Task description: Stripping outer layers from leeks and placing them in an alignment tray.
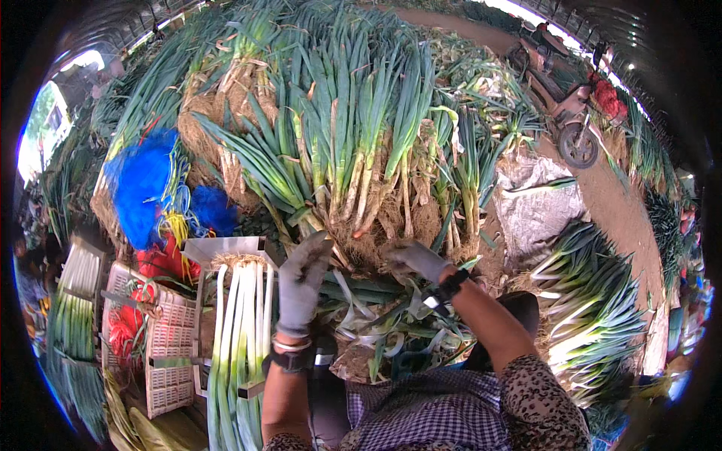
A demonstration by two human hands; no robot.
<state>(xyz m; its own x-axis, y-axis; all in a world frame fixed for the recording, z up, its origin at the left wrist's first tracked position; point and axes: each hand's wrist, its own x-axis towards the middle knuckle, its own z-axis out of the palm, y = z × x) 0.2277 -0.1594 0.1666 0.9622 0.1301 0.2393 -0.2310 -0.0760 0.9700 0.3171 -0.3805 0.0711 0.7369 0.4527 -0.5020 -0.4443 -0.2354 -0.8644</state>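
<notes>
A dense stand of large green onions [352,169] with dirty, matted roots [361,245] rises before me. My left hand [304,276], in a soiled pale glove, is raised at a slanting onion stalk at the pile's near edge; its fingers hide whether it grips the stalk. Also gloved, my right hand [414,259] reaches in at the roots, fingers bent and partly lost against them. Stripped leaves and peelings [389,321] lie below and between my hands. Left of my left wrist, cleaned white-stemmed onions [240,315] rest in a metal frame [225,246].
A white plastic crate [170,344] holding red netting stands at left, beside another racked onion bundle [73,304]. Blue netting [144,189] lies behind. Peeled onions [586,315] are heaped at right, near a pale woven sack [538,208]. A motor tricycle [569,107] stands farther back.
</notes>
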